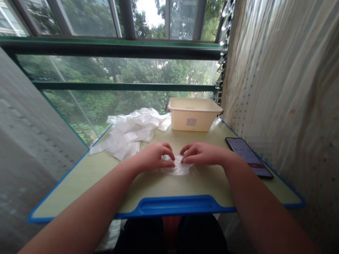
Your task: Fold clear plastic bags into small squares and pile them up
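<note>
Two bare forearms (87,204) reach in from the bottom corners, nearest the camera, with a pair of dark-clad legs (143,234) between them below the edge of a pale green desk (185,185) rimmed in blue. A long, shallow blue plastic trough (176,205) is set into the near rim. Over the middle of the desk the left hand (152,157) and the right hand (203,153) face each other across a small, crumpled sheet of clear, shiny plastic film (180,171), which lies on the desk under and between the fingertips. On the left hand the thumb and forefinger curve round a visible gap, their tips close together at the film; on the right hand the fingers bend down, the thumb below them at the film. Whether the fingers of either hand pinch the film, I cannot tell. Beyond the left hand spreads a loose heap of whitish, translucent plastic bags (132,135), and to the right of it, at the far edge, stands an upright cream rectangular plastic tub (180,121) with a small pale square label (191,122). A black smartphone (249,155), its screen lit, lies near the right edge, beside the right forearm.
</note>
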Demonstrator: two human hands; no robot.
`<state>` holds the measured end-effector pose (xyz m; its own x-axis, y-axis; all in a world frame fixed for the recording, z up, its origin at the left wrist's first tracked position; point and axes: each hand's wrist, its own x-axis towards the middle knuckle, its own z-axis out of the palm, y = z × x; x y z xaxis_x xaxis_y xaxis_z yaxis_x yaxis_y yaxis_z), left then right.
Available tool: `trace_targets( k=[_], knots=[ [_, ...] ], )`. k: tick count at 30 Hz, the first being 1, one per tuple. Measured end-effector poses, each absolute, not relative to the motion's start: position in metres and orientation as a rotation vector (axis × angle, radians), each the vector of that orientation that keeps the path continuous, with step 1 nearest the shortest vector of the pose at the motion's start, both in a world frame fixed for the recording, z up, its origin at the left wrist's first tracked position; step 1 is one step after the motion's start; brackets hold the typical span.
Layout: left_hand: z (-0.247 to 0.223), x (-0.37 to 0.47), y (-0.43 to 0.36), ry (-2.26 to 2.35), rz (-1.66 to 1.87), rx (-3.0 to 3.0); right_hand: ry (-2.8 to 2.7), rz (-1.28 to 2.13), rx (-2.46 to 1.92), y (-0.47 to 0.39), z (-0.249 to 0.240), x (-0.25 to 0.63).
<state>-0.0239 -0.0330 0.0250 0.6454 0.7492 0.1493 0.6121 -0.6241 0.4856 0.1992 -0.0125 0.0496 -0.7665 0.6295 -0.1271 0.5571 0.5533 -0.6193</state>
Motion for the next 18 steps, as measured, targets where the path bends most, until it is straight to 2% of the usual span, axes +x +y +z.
trace_targets(
  k=[18],
  knots=[
    [0.0344,-0.0226,-0.0441,1.14,0.277,2.477,-2.729,0.901,-1.044,-0.0118,0.0423,0.1987]
  ],
)
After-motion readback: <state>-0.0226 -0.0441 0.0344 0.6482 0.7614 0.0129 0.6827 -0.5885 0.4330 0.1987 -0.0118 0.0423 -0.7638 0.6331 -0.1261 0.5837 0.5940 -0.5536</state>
